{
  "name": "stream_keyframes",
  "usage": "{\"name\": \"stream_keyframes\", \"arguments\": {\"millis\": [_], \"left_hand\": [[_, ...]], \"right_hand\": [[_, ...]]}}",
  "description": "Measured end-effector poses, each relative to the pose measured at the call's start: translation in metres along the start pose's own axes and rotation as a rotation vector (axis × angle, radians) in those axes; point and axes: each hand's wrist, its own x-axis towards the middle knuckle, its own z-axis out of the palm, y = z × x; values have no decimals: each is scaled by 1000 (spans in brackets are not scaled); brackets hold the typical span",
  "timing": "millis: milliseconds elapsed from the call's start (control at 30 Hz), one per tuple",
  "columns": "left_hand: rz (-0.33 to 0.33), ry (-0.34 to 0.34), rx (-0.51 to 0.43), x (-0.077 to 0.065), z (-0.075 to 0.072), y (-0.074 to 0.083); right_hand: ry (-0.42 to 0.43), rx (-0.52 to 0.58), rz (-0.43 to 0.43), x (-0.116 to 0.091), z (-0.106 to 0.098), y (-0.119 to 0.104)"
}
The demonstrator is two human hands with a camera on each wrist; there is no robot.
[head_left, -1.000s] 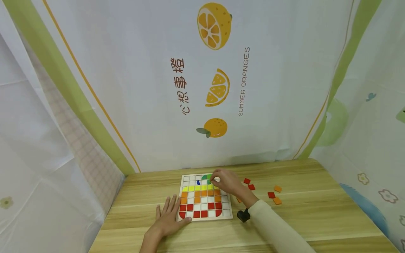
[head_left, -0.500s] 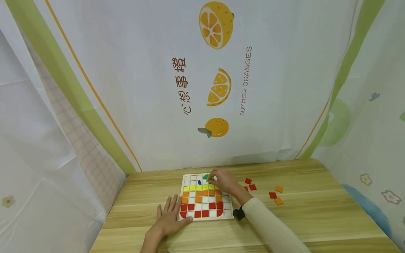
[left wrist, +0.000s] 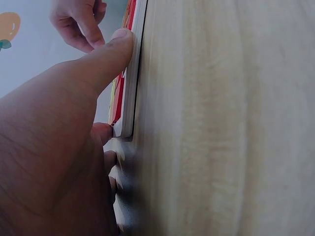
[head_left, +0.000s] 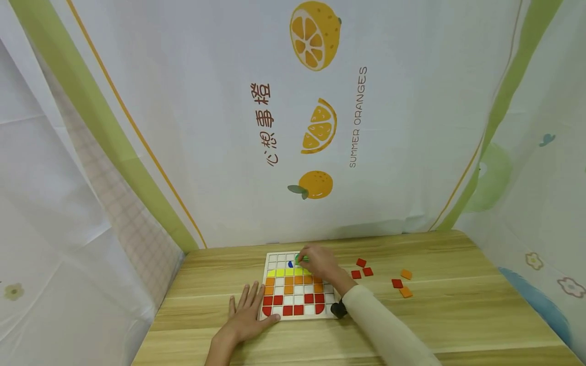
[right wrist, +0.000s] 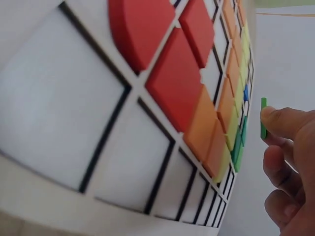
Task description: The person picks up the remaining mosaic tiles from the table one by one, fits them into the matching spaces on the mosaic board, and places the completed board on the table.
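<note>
"Where's the board, and why is the left hand there?"

"The pale, flat board with a square grid [head_left: 280, 290] lies on the wood-grained table [head_left: 458, 305], low in the middle of the head view. The left hand [head_left: 244, 317] is spread at its lower left corner, thumb on the near edge and fingers along the side, probably to stop it sliding."

"And the right hand?"

"The right hand [head_left: 320, 262] is over the board's upper right, pinching one thin green tile [right wrist: 263, 130] between thumb and finger. The right wrist view shows that tile edge-on, apart from the board. Fingertips suit so small a piece, I'd judge."

"Count the rest for me."

"On the board, eight flat red tiles [head_left: 298, 309] towards the bottom, two of them rounded at an outer corner. Above them, eight square orange tiles [head_left: 289, 289] in view, then a row of bright yellow tiles [head_left: 290, 272]: I see five, and the hand may hide more. One rounded blue piece [head_left: 290, 264]. Some green pieces [right wrist: 239, 160] too, but I cannot tell how many."

"Anything off the board?"

"Four loose red squares [head_left: 368, 272] and two loose orange squares [head_left: 406, 292], lower right of the frame, likely left within the right hand's reach."
</note>
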Motion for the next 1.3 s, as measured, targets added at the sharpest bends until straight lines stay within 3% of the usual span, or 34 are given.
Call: {"name": "stream_keyframes", "arguments": {"millis": [333, 633, 900, 1300], "left_hand": [[3, 7, -1, 1, 0, 3], [30, -8, -58, -3, -9, 8], [12, -7, -20, 0, -4, 4], [-16, 9, 7, 2, 1, 0]], "right_hand": [[-27, -44, 32, 0, 9, 0], [-91, -65, -34, 2, 4, -1], [-112, -75, -54, 0, 3, -1], [-120, -53, -18, -3, 6, -1]]}}
